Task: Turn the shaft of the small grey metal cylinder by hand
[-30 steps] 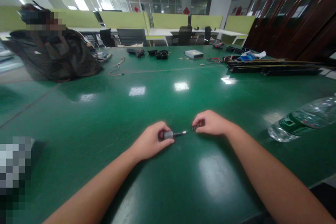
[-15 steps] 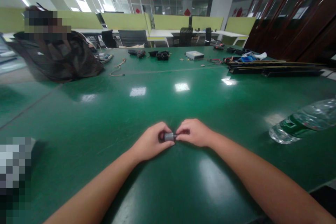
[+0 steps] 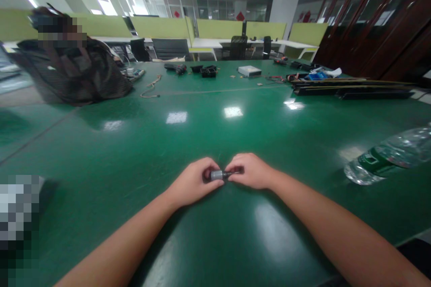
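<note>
Between my two hands lies a small grey cylinder (image 3: 216, 175) with a dark narrow piece at its right end; its exact kind is too small to make out. My left hand (image 3: 192, 182) wraps thumb and fingers around the cylinder's body from the left. From the right, the fingertips of my right hand (image 3: 251, 171) pinch the dark narrow piece, partly hiding it. Both hands rest low over the green tabletop (image 3: 202, 139), close together near the middle.
A clear plastic bottle (image 3: 387, 157) lies at the right. A dark bag (image 3: 84, 71) stands at the back left. Farther back are a power drill (image 3: 175, 68), a grey box (image 3: 249, 71) and long black strips (image 3: 357, 89). A blurred-out object (image 3: 20, 206) sits at the left edge.
My right fingers have shifted very slightly, and a bit more of the dark narrow piece shows between them. The left hand has hardly moved.
</note>
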Demonstrator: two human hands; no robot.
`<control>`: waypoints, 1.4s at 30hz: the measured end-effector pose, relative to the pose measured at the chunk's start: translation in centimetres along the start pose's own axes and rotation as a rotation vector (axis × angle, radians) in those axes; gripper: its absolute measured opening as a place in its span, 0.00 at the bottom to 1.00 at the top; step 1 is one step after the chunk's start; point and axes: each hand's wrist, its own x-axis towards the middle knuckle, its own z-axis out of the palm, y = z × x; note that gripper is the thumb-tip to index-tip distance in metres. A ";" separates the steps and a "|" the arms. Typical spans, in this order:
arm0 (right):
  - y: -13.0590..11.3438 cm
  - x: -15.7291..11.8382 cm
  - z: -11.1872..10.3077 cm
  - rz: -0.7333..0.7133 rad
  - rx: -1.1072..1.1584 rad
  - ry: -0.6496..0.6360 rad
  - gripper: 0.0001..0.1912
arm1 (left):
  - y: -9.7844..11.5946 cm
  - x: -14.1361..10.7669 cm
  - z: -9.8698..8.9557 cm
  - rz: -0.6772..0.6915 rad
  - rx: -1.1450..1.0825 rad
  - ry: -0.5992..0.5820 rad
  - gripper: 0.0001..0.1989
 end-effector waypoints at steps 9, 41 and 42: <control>0.2 -0.1 -0.2 -0.068 -0.076 -0.027 0.09 | 0.1 0.0 0.0 -0.022 -0.008 0.003 0.12; -0.1 -0.5 -1.3 -0.022 -0.066 -0.024 0.07 | 0.0 0.0 -0.1 0.002 0.004 0.014 0.12; -0.1 -0.6 -1.4 -0.019 -0.063 -0.023 0.07 | 0.0 0.0 -0.1 0.002 0.005 0.015 0.12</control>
